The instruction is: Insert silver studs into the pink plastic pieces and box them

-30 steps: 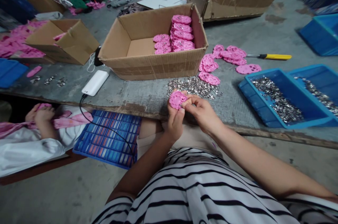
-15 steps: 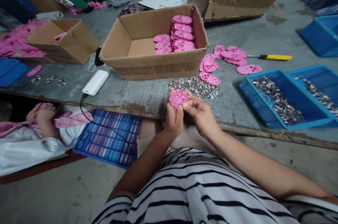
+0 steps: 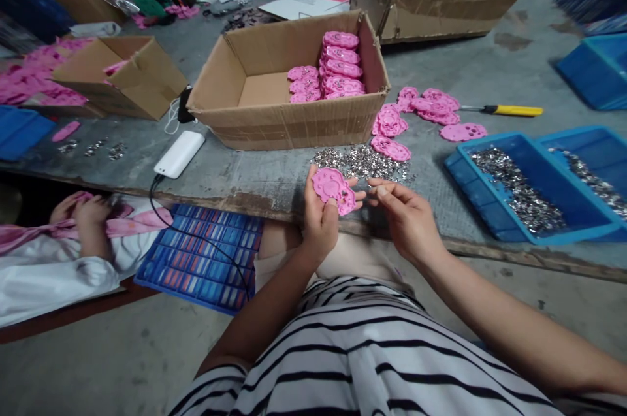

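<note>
One scalloped pink plastic piece (image 3: pixel 333 186), its raised outlines facing up, rests in the person's left hand (image 3: pixel 321 223), over the front edge of the worn grey table (image 3: pixel 255 184). The left thumb clamps it against the fingers beneath. Just beside it is the right hand (image 3: pixel 414 220), apart from the piece, its thumb close to the forefinger; whether they pinch a small part cannot be told.

Right behind the hands lies a loose scatter of tiny silvery metal parts (image 3: pixel 365 161). Past it stands an open brown cardboard box (image 3: pixel 294 127), with stacked pink pieces (image 3: pixel 341 68) filling its right end. More loose pink pieces (image 3: pixel 435 104) lie to the right of the box, touching the tip of a yellow-handled tool (image 3: pixel 516 111). Nearer the front edge, two blue plastic trays (image 3: pixel 553 184) sit side by side, both holding small metal parts.

To the left, a white rectangular device (image 3: pixel 179 153) lies on the table, a black cable (image 3: pixel 157 206) running from it over a blue compartmented tray (image 3: pixel 200 259) below. Farther left, a co-worker's hands (image 3: pixel 93 212) hold something pink. A larger cardboard box (image 3: pixel 450 1) stands at the back.
</note>
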The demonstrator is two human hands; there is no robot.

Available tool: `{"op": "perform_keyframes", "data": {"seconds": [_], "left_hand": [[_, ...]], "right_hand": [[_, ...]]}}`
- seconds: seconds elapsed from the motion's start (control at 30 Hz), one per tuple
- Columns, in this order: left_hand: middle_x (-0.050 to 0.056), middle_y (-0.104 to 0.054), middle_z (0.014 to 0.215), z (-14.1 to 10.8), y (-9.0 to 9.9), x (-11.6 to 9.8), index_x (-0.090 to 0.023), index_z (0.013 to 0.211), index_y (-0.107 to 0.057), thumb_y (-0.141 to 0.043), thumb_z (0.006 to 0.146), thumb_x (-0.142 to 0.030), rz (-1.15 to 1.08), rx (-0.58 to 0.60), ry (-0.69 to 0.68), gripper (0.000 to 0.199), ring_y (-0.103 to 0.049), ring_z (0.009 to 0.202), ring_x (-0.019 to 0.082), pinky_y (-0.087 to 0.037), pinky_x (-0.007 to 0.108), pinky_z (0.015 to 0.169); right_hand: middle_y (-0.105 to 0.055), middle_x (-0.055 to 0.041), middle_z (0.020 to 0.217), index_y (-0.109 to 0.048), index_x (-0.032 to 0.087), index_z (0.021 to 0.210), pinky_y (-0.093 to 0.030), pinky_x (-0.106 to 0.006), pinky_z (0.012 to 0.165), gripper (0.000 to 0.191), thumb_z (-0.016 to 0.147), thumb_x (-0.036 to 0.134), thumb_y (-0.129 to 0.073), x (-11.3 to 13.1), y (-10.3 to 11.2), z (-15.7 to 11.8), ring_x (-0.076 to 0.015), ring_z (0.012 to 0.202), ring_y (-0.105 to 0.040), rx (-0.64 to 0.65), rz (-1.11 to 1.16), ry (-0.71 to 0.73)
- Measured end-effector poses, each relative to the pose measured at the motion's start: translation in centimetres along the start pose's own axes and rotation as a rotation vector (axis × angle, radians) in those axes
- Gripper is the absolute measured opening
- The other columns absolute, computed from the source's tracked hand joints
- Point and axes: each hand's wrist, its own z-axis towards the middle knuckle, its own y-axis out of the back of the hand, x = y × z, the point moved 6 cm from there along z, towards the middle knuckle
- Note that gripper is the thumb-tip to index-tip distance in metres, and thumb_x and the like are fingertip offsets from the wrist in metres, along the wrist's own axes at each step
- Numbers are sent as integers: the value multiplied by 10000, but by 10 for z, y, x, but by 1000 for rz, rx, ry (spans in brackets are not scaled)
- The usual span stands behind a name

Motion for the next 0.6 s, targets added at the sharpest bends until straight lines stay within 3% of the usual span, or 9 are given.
{"op": "perform_keyframes", "data": {"seconds": [0.17, 0.3, 0.37, 0.47, 0.6], "left_hand": [[152, -691, 1091, 5, 0, 3, -224, 1488, 15, -575, 755, -260, -81, 14, 139, 942, -707, 927, 290, -568, 438, 778], [152, -701, 1061, 8, 6, 10, -206, 1476, -35, -569, 742, -255, -83, -1, 176, 909, -717, 865, 267, -566, 432, 768], [143, -699, 1073, 9, 9, 13, -214, 1462, -78, -551, 730, -226, -85, -28, 199, 872, -717, 847, 252, -562, 426, 769], [137, -704, 1054, 11, 14, 18, -182, 1360, -290, -527, 692, -191, -95, -65, 276, 709, -714, 793, 237, -560, 406, 735], [125, -711, 1036, 13, 18, 21, -167, 1103, -479, -557, 675, -204, -121, -47, 349, 437, -686, 682, 190, -535, 334, 642]], "right_hand": [[-650, -56, 1002, -584, 200, 692, -464, -359, 842, 247, 776, 429, -616, 13, 31, 12, -190, 905, -594, -65, -154, 136], [-655, -67, 914, -626, 190, 829, -482, -353, 778, 167, 770, 341, -585, 34, 62, 46, -187, 803, -596, -136, -598, 263], [-659, -94, 935, -646, 168, 926, -483, -357, 746, 219, 754, 291, -586, 49, 76, 66, -197, 773, -598, -166, -870, 281], [-674, -125, 977, -655, 150, 1014, -472, -364, 727, 270, 794, 259, -543, 82, 95, 87, -228, 814, -612, -221, -1155, 215], [-688, -165, 980, -681, 132, 960, -444, -361, 709, 230, 833, 245, -527, 111, 122, 91, -267, 878, -622, -204, -1514, -90]]}}
